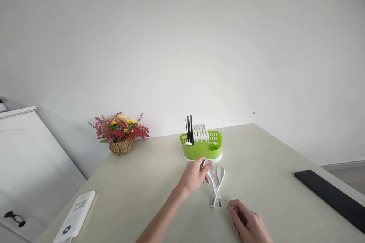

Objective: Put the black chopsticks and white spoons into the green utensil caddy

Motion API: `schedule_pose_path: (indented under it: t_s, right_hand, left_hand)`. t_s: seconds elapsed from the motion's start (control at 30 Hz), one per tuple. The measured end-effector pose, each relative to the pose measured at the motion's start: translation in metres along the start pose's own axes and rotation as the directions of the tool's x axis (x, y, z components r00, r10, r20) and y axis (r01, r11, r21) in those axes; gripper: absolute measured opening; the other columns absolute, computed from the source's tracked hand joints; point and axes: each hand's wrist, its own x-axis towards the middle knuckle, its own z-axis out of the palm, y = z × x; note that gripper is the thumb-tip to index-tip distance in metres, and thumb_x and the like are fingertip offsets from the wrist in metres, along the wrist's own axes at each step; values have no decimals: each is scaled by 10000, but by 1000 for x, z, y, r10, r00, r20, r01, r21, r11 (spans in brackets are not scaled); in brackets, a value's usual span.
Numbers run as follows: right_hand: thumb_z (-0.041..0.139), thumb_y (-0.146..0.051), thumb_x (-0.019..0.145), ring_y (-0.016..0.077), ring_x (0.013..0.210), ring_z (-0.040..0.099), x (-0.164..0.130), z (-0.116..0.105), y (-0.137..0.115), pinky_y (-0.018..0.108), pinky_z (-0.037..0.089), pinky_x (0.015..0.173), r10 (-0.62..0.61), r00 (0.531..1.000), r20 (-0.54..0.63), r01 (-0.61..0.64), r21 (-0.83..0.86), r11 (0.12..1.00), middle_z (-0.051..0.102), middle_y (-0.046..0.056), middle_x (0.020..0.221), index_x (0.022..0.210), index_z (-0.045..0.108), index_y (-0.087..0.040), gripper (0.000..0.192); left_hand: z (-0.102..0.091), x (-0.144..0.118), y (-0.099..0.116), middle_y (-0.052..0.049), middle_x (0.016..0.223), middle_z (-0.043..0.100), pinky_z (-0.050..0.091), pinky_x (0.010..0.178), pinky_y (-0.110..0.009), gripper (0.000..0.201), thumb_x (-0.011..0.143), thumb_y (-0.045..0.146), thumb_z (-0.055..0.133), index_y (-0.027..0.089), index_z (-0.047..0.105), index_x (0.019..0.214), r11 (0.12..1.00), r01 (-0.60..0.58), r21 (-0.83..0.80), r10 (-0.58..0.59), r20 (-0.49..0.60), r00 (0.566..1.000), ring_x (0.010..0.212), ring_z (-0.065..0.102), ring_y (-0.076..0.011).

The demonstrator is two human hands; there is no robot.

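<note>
My left hand (194,176) is closed on the bowl end of a white spoon (211,176), whose handle slants down toward me. A second white spoon (220,174) lies on the table beneath it, so the two handles cross near their patterned ends. To the right of those ends, my right hand (248,221) rests low over the table with its fingers curled in and nothing visible in them. Just beyond my left hand stands a green cutlery holder (201,150) on a white base. Black chopsticks (189,131) and a white spoon bowl (188,143) show in its left compartment.
A wicker basket (122,148) of artificial flowers stands at the back left by the wall. A white power bank-like device (76,216) lies at the left edge, and a long black flat object (332,195) at the right. A white cabinet (31,167) adjoins the left side.
</note>
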Motion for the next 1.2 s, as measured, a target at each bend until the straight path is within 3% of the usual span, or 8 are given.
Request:
schedule_pose_path:
  t_s: [0.17,0.33,0.4,0.53,0.7,0.77,0.93,1.2]
  right_hand:
    - [451,-677,932,141,551,369,-6,7,-1,236,330,572,-6,996,-85,4,-16,1000,415,-64,581,835,587,-266,444]
    - [427,-669,935,147,550,347,-9,9,-4,240,318,567,-6,993,-119,0,-48,999,380,-63,575,809,574,-272,442]
    - [422,-671,933,151,547,348,-9,10,-6,241,314,560,-10,991,-135,3,-54,999,379,-62,566,802,566,-275,441]
    - [412,-682,935,152,555,348,-8,10,-8,245,315,568,17,993,-119,-24,-54,998,378,-63,577,816,560,-275,450]
    - [399,-674,948,147,565,356,-7,8,-6,244,331,588,24,996,-84,-29,-60,998,387,-65,582,833,562,-268,452]
    - [403,-671,946,148,569,354,-7,8,-6,241,336,586,13,995,-96,-20,-68,998,390,-63,580,827,565,-267,452]
    - [422,-671,937,143,552,339,-7,9,-5,235,337,557,-16,993,-117,7,-77,997,386,-64,571,804,565,-264,451]
    - [406,-708,936,141,547,354,-5,9,-6,242,328,549,-28,993,-115,21,-65,998,377,-63,580,811,580,-258,499]
  left_hand:
    - [-22,-3,-3,-107,921,761,543,544,-255,411,964,584,544,173,550,970,943,-35,-331,-3,-115,993,586,708,-153]
    - [-50,3,5,-154,1060,761,614,675,-326,414,942,555,612,160,555,1054,893,-137,-429,51,-206,977,707,750,-189]
    - [-64,8,9,-150,1104,756,625,732,-354,395,946,536,618,167,565,1074,885,-224,-409,88,-325,942,762,758,-204]
    - [-91,18,15,-125,1087,759,626,768,-369,336,973,504,592,188,558,1083,887,-368,-278,173,-540,824,828,757,-216]
    - [-111,33,10,-91,1107,739,611,845,-376,250,999,437,559,224,517,1124,896,-435,-92,270,-663,698,864,746,-189]
    - [-114,42,2,-82,1087,733,606,843,-375,212,1011,419,517,227,505,1101,910,-411,-58,278,-651,707,844,741,-179]
    - [-112,56,-22,-82,1094,722,581,852,-350,164,1041,312,359,221,483,1096,962,-262,76,259,-555,791,856,721,-156]
    - [-101,54,-44,-58,1121,698,541,862,-326,138,1018,245,356,235,471,1094,966,-200,162,253,-465,849,892,701,-151]
